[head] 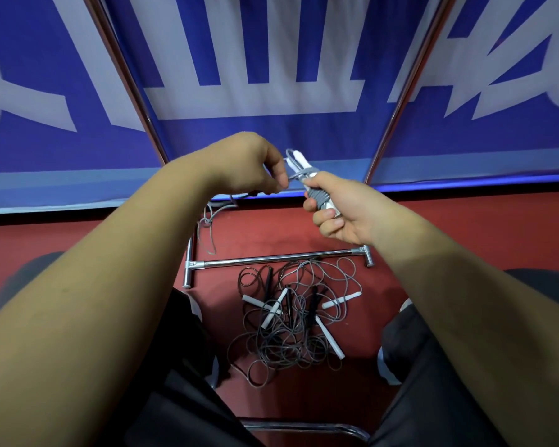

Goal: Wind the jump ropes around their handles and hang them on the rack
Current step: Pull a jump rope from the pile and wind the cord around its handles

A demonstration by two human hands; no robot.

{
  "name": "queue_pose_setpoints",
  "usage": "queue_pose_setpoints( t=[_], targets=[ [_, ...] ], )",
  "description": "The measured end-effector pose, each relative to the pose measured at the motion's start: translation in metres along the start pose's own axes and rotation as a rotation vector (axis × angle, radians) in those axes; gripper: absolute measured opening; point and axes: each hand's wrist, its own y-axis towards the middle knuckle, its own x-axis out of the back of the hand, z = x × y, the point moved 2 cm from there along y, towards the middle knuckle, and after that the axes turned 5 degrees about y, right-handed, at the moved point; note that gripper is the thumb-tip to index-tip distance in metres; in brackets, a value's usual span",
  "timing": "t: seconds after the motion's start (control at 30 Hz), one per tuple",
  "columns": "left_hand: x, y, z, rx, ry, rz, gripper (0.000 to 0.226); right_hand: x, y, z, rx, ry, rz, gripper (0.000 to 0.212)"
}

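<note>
The person sits on a chair with a chrome front rail (304,427), knees apart in dark trousers (181,382). On the red floor (465,233) between the feet lies a tangled heap of thin grey jump ropes (291,324), with white and black stick handles poking out at all angles. Just beyond the heap runs the chrome foot bar of the metal rack (271,259), and its two slanted poles rise at either side.

Both bare arms reach out above that bar. The right hand (339,208) has its fingers wrapped round a pair of white handles bound with grey cord (318,196), held upright with a slight tilt. The left hand (249,166), close beside it, pinches the loose grey cord (207,227), whose slack trails down to the floor.

Behind everything stands a blue banner with large white lettering (271,59), a dark strip along its foot.
</note>
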Motion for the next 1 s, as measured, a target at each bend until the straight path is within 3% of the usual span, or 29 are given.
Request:
queue_pose_setpoints(
  t=[0.13, 0.2, 0.33, 0.43, 0.53, 0.67, 0.8, 1.0],
  targets=[
    [-0.016, 0.007, 0.001, 0.115, -0.088, 0.018, 0.02, -0.008, -0.005, 0.006, 0.094, 0.034, -0.003, 0.058],
    [-0.026, 0.008, -0.003, 0.159, -0.149, 0.093, 0.014, -0.009, -0.007, 0.006, 0.114, 0.059, -0.031, 0.064],
    [-0.036, 0.01, -0.007, 0.229, -0.515, 0.139, 0.023, -0.009, -0.01, 0.007, 0.135, 0.099, -0.07, 0.053],
    [-0.029, 0.013, -0.002, 0.119, -0.743, 0.075, 0.03, -0.005, -0.009, 0.013, 0.153, 0.13, -0.093, 0.048],
    [-0.023, 0.013, 0.002, -0.002, -0.84, 0.059, 0.021, 0.0, -0.009, 0.017, 0.162, 0.161, -0.098, 0.047],
    [-0.019, 0.01, 0.002, -0.097, -0.821, 0.064, 0.02, 0.003, -0.01, 0.021, 0.17, 0.19, -0.066, 0.044],
    [-0.02, 0.006, 0.003, -0.066, -0.525, 0.148, 0.019, 0.005, -0.017, 0.028, 0.193, 0.204, -0.011, 0.043],
    [-0.021, 0.009, 0.007, 0.024, -0.233, 0.106, 0.013, -0.004, -0.021, 0.019, 0.17, 0.115, 0.057, 0.032]
  ],
)
